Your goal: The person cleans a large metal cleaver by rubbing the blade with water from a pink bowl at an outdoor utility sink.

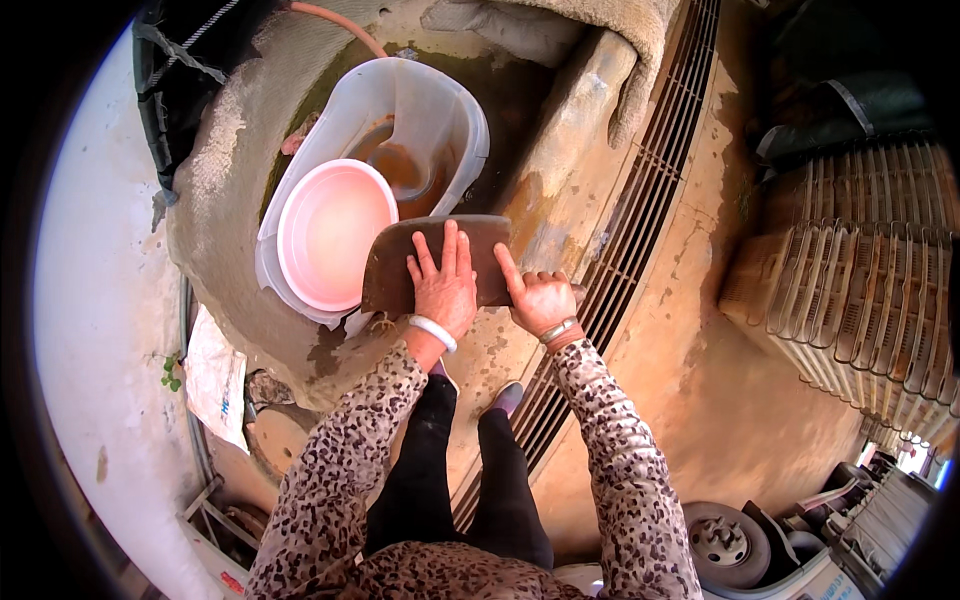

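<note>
A wide, dark cleaver (388, 272) lies across in front of me, its blade toward the left. My left hand (445, 295) rests flat on the blade with fingers stretched out. Around the handle end, my right hand (545, 302) is closed, its index finger extended along the blade. The handle is mostly hidden by that hand. Just beyond the cleaver, a pink basin (338, 232) sits tilted in a large translucent plastic tub (472, 130). Brownish water shows at the bottom of the tub. The surface directly under the blade is hidden.
The tub stands inside a rough concrete trough (212, 235), with an orange hose (340, 22) at the back. A slotted drain grate (655, 165) runs along my right. Stacked slatted crates (850, 290) stand far right, a vehicle wheel (728, 545) lower right. A white sack (217, 378) lies left.
</note>
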{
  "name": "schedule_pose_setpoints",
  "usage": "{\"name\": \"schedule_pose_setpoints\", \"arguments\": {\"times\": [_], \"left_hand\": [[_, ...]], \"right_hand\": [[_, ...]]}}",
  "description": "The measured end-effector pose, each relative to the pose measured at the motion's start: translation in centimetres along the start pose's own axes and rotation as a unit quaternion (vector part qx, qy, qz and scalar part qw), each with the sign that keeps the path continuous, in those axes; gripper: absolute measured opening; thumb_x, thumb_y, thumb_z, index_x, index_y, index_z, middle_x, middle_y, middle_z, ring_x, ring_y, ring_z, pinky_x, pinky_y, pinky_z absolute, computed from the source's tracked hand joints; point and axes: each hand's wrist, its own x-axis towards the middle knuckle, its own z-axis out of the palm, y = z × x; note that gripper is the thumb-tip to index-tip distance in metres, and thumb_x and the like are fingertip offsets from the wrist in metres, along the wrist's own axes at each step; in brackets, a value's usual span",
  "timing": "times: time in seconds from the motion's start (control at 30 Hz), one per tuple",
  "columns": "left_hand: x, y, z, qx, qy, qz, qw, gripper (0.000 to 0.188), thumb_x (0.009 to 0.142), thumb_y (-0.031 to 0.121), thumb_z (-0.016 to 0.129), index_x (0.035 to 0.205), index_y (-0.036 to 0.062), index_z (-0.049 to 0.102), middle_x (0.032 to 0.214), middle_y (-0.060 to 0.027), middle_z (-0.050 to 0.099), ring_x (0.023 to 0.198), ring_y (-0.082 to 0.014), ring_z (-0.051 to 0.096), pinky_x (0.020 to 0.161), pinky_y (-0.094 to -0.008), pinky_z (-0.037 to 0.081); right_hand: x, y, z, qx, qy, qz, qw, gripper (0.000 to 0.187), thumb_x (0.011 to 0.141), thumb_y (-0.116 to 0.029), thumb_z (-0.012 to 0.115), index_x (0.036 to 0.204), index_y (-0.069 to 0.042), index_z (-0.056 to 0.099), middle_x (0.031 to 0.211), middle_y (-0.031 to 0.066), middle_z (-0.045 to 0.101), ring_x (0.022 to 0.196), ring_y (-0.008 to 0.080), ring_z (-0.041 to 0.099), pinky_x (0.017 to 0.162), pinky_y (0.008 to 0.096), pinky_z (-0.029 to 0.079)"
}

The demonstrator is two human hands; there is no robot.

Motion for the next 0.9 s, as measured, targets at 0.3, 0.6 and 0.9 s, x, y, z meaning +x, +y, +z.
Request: {"name": "schedule_pose_setpoints", "arguments": {"times": [0.3, 0.6, 0.9], "left_hand": [[-5.1, 0.8, 2.0, -0.022, -0.079, -0.048, 0.995, 0.067, 0.095, 0.023, 0.053, 0.151, -0.0034, 0.026, 0.164, -0.0157, 0.003, 0.142, -0.0614, 0.003, 0.110, -0.0724, 0.015], [-3.8, 0.8, 1.6, -0.014, -0.054, -0.018, 0.998, 0.067, 0.095, 0.021, 0.053, 0.151, -0.0024, 0.025, 0.163, -0.0166, 0.009, 0.143, -0.0574, 0.008, 0.113, -0.0660, 0.018], [2.2, 0.9, -1.2, -0.013, 0.051, -0.005, 0.999, 0.060, 0.096, 0.023, 0.054, 0.148, 0.0032, 0.034, 0.162, -0.0122, 0.016, 0.144, -0.0476, 0.017, 0.110, -0.0649, 0.025]], "right_hand": [[-4.6, -1.8, 1.0, -0.014, -0.047, -0.027, 0.998, 0.085, 0.076, -0.017, 0.061, 0.155, -0.020, 0.032, 0.059, 0.0044, 0.060, 0.054, 0.0192, 0.063, 0.058, 0.0370, 0.052], [-3.9, -1.7, 0.7, -0.006, -0.040, -0.001, 0.999, 0.084, 0.075, -0.017, 0.062, 0.154, -0.016, 0.034, 0.059, 0.0034, 0.059, 0.054, 0.0181, 0.062, 0.055, 0.0369, 0.049], [1.6, -0.6, -0.7, -0.009, -0.031, 0.059, 0.998, 0.087, 0.077, -0.014, 0.063, 0.156, -0.017, 0.026, 0.064, 0.0062, 0.061, 0.053, 0.0231, 0.062, 0.055, 0.0390, 0.051]]}}
